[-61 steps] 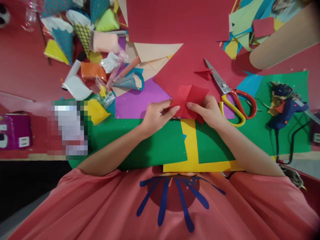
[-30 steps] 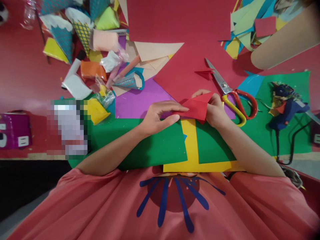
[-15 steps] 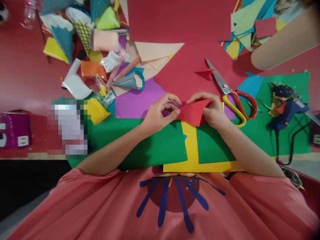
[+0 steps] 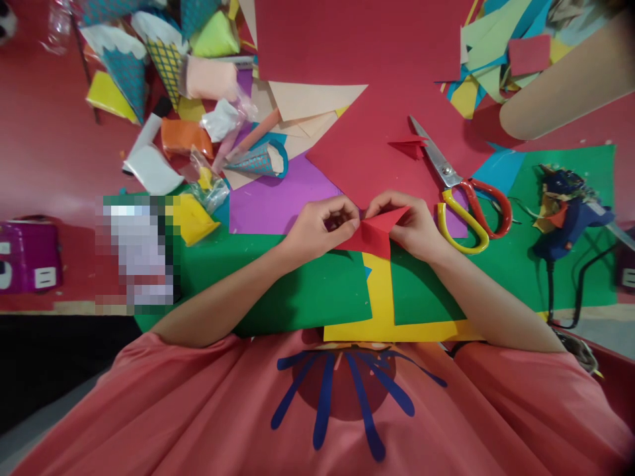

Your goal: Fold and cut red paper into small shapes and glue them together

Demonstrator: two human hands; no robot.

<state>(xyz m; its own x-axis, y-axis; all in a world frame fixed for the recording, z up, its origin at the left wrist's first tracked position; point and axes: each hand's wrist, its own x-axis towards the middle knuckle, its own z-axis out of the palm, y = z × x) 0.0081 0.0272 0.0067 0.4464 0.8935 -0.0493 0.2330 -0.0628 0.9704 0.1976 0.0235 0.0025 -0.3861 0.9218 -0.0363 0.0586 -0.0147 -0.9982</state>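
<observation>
A folded piece of red paper is pinched between my two hands, just above the green sheets. My left hand grips its left end between thumb and fingers. At the other side, my right hand holds the paper, and a pointed flap sticks up over those fingers. Right of my right hand lie scissors with one yellow and one red handle, blades apart. Near their tip sits a small folded red paper piece. Under the work are a purple sheet, a green sheet and a yellow sheet.
Paper cones and wrapped clay packs crowd the left back. A blue glue gun with its cord lies at the right. A cardboard tube and paper scraps occupy the right back. A blurred-out object is at the left.
Both hands have shifted slightly, the right one leftward and down. The red paper has turned between the fingers, its flap now standing more folded and extending further under the left hand.
</observation>
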